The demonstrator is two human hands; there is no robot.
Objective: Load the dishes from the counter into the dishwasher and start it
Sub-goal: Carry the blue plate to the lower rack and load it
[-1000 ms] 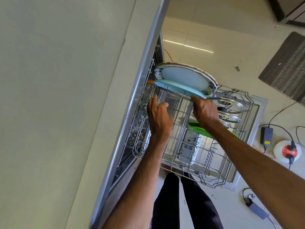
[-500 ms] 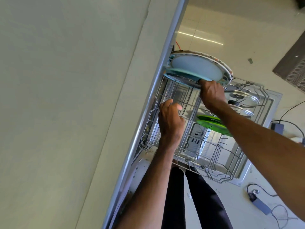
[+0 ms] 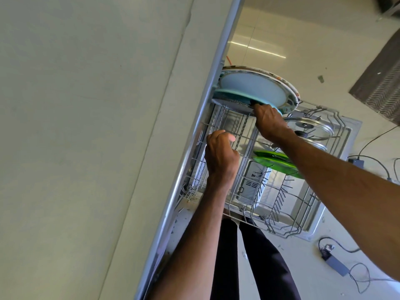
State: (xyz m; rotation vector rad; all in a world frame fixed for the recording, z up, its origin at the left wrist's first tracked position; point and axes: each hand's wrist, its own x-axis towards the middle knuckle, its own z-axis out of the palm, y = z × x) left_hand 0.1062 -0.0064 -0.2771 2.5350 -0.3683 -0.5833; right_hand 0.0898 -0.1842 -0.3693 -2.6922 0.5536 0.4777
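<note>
Head view, right hand (image 3: 268,124) gripping plates (image 3: 251,89) upper centre, left hand (image 3: 220,156) fingers curled over rack (image 3: 279,191), grasp unclear

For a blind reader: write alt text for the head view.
A person's right hand grips a stack of plates at the far end of a pulled-out dishwasher rack; the left hand curls above it. Green plates and glass lids stand inside.

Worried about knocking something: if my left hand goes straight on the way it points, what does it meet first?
Probably the dark plate at the far end of the rack; the left hand points toward its lower edge. Depth is unclear, so a rack wire might come first.
</note>
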